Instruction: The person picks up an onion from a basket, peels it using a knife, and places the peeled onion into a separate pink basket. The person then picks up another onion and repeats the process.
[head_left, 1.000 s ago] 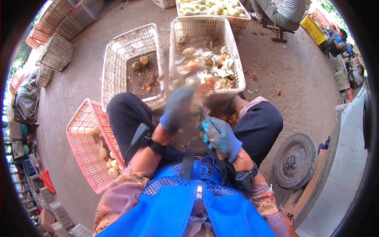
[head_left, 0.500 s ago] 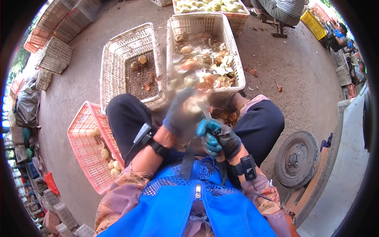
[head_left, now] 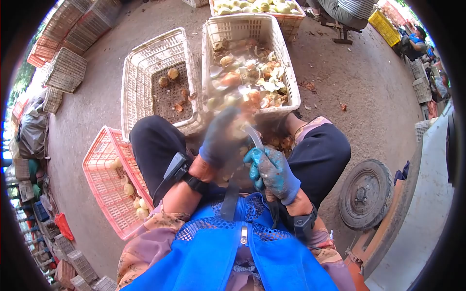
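Since half a second ago, my right hand (head_left: 273,172) has rolled so its gloved back faces up, and the knife (head_left: 253,136) it grips now points up and away from me. That hand is closed tight around the knife's handle. The pale blade rises toward my left hand (head_left: 219,138), which is blurred with motion just beside the blade tip. I see the left hand curled around a small pale fruit (head_left: 236,132), though the blur keeps me from telling how firmly it holds. Both hands wear blue gloves and sit above my lap, between my knees.

Directly beyond the hands stands a white crate of peelings (head_left: 286,72), holding husks and cut fruit scraps. To its left is a second white crate (head_left: 133,82) with only a few fruits on its bottom. By my left knee lies a pink crate (head_left: 99,160) with several pale peeled fruits. On my right, on the concrete floor, rests a small wheel (head_left: 365,195). Another person (head_left: 347,10) sits on a bench at the top edge.
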`<state>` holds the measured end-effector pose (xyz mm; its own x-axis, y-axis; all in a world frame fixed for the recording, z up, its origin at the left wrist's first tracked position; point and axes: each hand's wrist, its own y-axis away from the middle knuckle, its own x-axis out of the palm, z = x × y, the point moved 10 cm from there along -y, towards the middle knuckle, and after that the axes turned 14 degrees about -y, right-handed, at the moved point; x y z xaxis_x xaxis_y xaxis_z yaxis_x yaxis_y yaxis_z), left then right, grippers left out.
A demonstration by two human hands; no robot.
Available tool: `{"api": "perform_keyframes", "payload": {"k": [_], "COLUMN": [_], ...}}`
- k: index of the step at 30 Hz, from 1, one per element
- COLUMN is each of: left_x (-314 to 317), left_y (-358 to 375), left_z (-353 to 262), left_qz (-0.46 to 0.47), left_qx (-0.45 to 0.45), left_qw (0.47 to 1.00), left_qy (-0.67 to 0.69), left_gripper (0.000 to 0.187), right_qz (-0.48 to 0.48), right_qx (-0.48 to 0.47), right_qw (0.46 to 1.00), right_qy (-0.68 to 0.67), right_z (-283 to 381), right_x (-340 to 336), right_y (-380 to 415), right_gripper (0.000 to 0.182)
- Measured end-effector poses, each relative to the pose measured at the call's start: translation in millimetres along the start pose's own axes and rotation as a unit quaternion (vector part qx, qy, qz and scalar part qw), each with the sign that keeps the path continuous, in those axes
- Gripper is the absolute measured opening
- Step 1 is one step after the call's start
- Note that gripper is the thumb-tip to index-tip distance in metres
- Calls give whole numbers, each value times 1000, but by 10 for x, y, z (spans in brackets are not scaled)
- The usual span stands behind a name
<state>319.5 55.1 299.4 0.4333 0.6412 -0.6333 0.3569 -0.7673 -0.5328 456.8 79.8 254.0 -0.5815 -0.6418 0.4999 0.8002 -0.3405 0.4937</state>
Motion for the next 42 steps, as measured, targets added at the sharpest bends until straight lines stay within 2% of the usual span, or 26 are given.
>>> {"api": "perform_keyframes", "payload": {"k": [2, 6, 8, 10, 11, 12, 13, 14, 15, 16, 17, 19, 20, 22, 23, 25, 28, 29, 31, 33, 34, 35, 36, 38, 41, 42], "left_x": [77, 125, 92, 119, 71, 21, 36, 17, 24, 291, 332, 346, 380, 461, 437, 41, -31, -59, 55, 27, 2, 32, 90, 149, 42, 53], "left_y": [-5, -15, -23, 22, 73, 99, 58, 3, 0, 91, 135, 185, 236, 271, 244, 151, -38, -67, -90, -103, -91, -84, -74, -48, -70, -77], "left_z": [107, 123, 86, 33, 78, 128, 86, -138, -330, -182, -151, 24, 88, 304, 269, 146, -53, -70, -26, -71, -138, -98, -8, 61, -23, -87], "left_qz": [28, 90, 98, 103, 44, -14, -14, -8, -2, 74, 74, 57, 57, 99, 99, -45, 9, 8, 88, 53, 19, 20, 38, 57, 37, 80], "left_qx": [-13, -31, -3, 24, -11, -44, -43, 41, 124, 108, 108, 38, 38, -45, -43, -44, 15, 16, -15, 36, 85, 86, 66, 46, 37, 45], "left_qw": [999, 995, 995, 994, 997, 994, 994, 999, 992, 985, 985, 992, 992, 994, 994, 998, 1000, 1000, 995, 998, 996, 996, 997, 996, 998, 996], "left_qy": [17, 39, 34, 28, 61, 96, 97, 35, -28, -108, -108, -108, -108, -32, -32, 19, 6, 7, 45, 17, -8, -7, -29, -50, -38, -10], "left_gripper": [64, 62, 61, 60, 58, 56, 56, 57, 58, 66, 66, 40, 40, 48, 48, 61, 69, 69, 66, 65, 64, 64, 63, 62, 61, 62], "right_qz": [-60, -11, 70, 72, 74, 73, 142, 210, 210, 220, 228, 219, 197, 183, 183, 75, 59, 55, 22, -11, -28, -45, -45, -99, -69, -69], "right_qx": [-16, -22, 95, 111, 127, 127, 123, 118, 119, 80, 41, 25, 19, -14, -16, 43, 25, 15, -6, -27, -131, -229, -228, -269, -267, -266], "right_qw": [997, 994, 992, 989, 983, 983, 961, 925, 925, 913, 899, 916, 933, 957, 957, 992, 997, 998, 1000, 999, 973, 906, 906, 837, 805, 805], "right_qy": [47, 106, -38, -71, -107, -108, -202, -294, -293, -333, -372, -334, -301, -227, -226, -92, -45, -19, -1, 18, 190, 353, 353, 466, 526, 525], "right_z": [5, 63, -102, -148, -201, -269, -296, -267, -304, -222, -125, -24, -10, 77, 132, 32, 50, 69, 56, 37, 207, 371, 343, 424, 430, 502], "right_x": [-65, -66, 54, 26, 19, -27, 76, 182, 166, 173, 169, 164, 135, 86, 111, -17, -22, -12, -19, -75, -83, 2, 10, 64, 112, 62], "right_y": [-20, -91, -62, -63, -68, -82, -70, -44, -74, -110, -124, -43, -5, 83, 119, 129, 133, 128, 117, 58, 37, 83, 76, 122, 85, 80], "right_gripper": [29, 31, 31, 33, 36, 36, 37, 39, 39, 41, 42, 42, 42, 41, 41, 40, 35, 32, 30, 28, 26, 25, 25, 24, 28, 28]}}
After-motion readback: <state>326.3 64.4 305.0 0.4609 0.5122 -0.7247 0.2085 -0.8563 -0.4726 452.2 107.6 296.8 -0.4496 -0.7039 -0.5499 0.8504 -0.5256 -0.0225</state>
